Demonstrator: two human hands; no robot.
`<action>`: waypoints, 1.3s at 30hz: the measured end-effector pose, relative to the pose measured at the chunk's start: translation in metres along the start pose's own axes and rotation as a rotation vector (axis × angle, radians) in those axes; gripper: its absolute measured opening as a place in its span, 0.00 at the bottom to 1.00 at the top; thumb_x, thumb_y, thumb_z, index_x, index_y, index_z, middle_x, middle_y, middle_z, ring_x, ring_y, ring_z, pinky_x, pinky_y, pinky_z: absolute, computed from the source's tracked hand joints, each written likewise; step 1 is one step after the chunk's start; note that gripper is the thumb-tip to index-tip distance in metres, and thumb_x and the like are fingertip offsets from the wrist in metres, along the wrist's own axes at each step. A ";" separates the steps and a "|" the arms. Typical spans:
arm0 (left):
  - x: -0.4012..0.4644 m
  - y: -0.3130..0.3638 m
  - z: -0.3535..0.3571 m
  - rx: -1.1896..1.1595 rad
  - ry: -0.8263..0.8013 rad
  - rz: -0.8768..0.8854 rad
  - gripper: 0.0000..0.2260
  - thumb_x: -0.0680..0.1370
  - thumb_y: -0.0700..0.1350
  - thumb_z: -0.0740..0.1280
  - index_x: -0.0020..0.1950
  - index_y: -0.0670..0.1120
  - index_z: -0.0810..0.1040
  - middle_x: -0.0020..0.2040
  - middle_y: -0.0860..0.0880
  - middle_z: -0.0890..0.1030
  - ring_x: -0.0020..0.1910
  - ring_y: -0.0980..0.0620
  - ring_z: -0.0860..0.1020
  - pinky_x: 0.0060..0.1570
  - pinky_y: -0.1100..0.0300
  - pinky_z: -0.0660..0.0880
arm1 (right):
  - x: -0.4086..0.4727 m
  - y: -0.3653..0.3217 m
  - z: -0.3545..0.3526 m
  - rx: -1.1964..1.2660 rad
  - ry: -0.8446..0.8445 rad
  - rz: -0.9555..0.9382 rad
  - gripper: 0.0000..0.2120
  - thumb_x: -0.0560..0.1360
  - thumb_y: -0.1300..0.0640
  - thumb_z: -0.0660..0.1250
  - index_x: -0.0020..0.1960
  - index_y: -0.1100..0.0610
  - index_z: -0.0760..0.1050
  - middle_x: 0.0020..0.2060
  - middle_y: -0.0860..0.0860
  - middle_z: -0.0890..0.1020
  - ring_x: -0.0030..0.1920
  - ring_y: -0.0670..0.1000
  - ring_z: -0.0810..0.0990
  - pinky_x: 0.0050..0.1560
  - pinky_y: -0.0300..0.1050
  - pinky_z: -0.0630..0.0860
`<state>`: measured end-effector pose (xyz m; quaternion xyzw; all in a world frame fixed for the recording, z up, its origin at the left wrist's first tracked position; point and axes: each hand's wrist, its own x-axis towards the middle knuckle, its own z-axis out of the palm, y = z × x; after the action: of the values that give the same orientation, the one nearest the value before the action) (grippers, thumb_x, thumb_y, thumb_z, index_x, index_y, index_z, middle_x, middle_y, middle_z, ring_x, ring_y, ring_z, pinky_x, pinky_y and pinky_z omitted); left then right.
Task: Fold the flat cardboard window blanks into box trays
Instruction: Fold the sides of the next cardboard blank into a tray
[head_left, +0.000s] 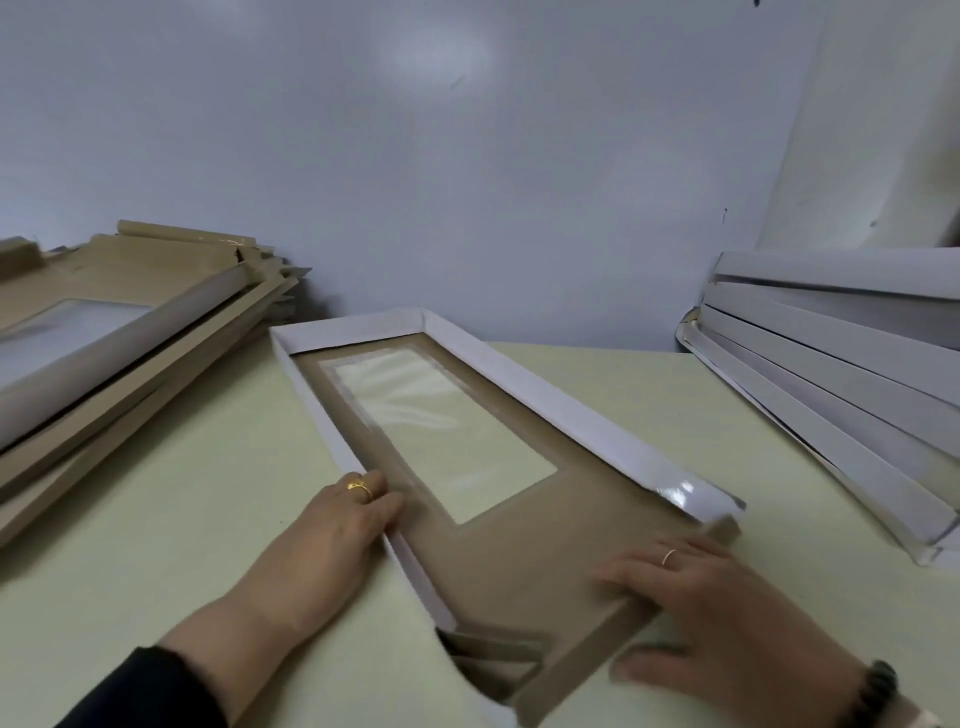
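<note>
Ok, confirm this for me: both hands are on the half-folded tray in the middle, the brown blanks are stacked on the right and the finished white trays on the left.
Not quite: the sides are swapped. The head view shows the brown blanks stacked on the left and the finished white trays on the right. The rest holds: the left hand and right hand are both on the half-folded tray in the middle.

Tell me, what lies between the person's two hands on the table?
In the head view, the brown floor of the half-folded tray spans the stretch between the left hand and right hand, below its clear film window.
</note>
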<state>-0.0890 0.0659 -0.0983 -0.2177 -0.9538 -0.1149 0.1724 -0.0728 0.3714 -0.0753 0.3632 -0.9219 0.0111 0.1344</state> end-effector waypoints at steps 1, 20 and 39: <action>0.000 -0.006 0.002 -0.019 -0.014 -0.025 0.09 0.67 0.37 0.50 0.35 0.47 0.68 0.35 0.52 0.68 0.33 0.51 0.67 0.34 0.62 0.63 | -0.002 0.003 -0.001 -0.008 -0.007 0.043 0.20 0.53 0.44 0.77 0.43 0.47 0.81 0.38 0.39 0.81 0.37 0.41 0.81 0.36 0.31 0.74; -0.027 0.060 -0.015 0.121 -0.447 -0.111 0.34 0.76 0.67 0.35 0.64 0.57 0.74 0.63 0.60 0.75 0.60 0.61 0.75 0.48 0.69 0.75 | 0.031 -0.054 0.025 0.139 -0.263 0.059 0.29 0.70 0.35 0.49 0.66 0.44 0.71 0.67 0.37 0.68 0.67 0.35 0.65 0.65 0.39 0.68; -0.038 0.025 -0.013 -0.286 0.111 -0.166 0.19 0.80 0.49 0.53 0.69 0.67 0.62 0.56 0.66 0.72 0.53 0.66 0.71 0.50 0.70 0.70 | 0.025 -0.013 0.030 0.694 0.285 0.418 0.07 0.73 0.57 0.69 0.38 0.46 0.77 0.29 0.34 0.77 0.34 0.36 0.75 0.35 0.26 0.67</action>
<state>-0.0421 0.0699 -0.0968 -0.1538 -0.9315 -0.2750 0.1820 -0.0887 0.3411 -0.0988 0.1871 -0.8895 0.3976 0.1253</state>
